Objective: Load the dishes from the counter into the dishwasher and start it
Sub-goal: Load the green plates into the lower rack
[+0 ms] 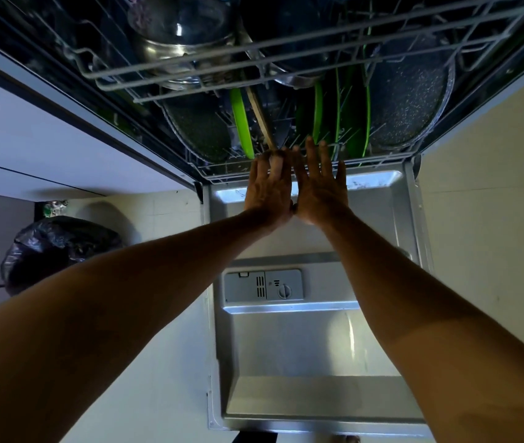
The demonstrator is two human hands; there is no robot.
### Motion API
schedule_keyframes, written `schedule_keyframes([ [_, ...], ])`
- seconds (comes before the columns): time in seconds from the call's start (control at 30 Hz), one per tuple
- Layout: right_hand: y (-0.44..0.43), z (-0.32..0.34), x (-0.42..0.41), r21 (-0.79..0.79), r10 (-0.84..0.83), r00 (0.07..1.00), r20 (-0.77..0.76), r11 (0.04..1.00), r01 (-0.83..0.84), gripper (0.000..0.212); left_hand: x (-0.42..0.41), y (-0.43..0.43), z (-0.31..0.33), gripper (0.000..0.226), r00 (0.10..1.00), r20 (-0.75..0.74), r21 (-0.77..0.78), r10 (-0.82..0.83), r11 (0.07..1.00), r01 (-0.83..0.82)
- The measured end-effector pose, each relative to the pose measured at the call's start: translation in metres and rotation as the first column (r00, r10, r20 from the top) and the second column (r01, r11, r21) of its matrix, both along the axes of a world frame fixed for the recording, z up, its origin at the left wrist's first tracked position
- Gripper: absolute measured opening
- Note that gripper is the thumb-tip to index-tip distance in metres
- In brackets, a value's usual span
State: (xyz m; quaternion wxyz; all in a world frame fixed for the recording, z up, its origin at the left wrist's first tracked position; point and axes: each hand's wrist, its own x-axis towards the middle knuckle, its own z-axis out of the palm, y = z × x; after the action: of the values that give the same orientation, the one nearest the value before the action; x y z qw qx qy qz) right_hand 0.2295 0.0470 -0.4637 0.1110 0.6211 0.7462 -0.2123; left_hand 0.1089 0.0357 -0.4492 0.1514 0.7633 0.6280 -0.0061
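Observation:
The dishwasher door (311,346) lies open and flat below me. Both racks sit inside the machine. The lower rack (222,174) holds green plates (242,126), two dark speckled pans (407,103) and a wooden utensil (262,119). The upper rack (254,55) carries a steel pot (177,43) and dark bowls. My left hand (268,190) and my right hand (319,187) are side by side, palms flat and fingers straight, pressed against the front rim of the lower rack. Neither hand holds anything.
A detergent dispenser (263,285) sits in the middle of the door. A full black bin bag (59,251) stands on the pale tiled floor to the left. White cabinet fronts (46,139) flank the machine on both sides.

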Motion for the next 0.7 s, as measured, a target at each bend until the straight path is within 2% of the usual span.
schedule_keyframes([
  [0.17,0.001,0.001,-0.003,-0.023,-0.007,1.0,-0.001,1.0,0.007,0.123,-0.005,0.005,-0.005,0.105,0.992,-0.101,0.018,-0.07,0.997,0.072],
  [0.33,0.005,0.004,-0.002,-0.057,-0.018,1.0,-0.008,0.998,0.018,0.125,-0.011,0.01,-0.012,0.093,0.974,-0.183,0.136,-0.137,0.977,0.163],
  [0.47,0.008,0.002,-0.003,-0.083,-0.026,1.0,-0.001,0.996,0.026,0.127,-0.016,0.015,-0.017,0.088,0.936,-0.291,0.109,-0.197,0.965,0.237],
  [0.7,0.016,0.0,-0.004,-0.102,-0.007,0.999,0.037,0.995,0.011,0.129,-0.021,0.021,-0.018,0.093,0.897,-0.378,0.055,-0.23,0.961,0.27],
])
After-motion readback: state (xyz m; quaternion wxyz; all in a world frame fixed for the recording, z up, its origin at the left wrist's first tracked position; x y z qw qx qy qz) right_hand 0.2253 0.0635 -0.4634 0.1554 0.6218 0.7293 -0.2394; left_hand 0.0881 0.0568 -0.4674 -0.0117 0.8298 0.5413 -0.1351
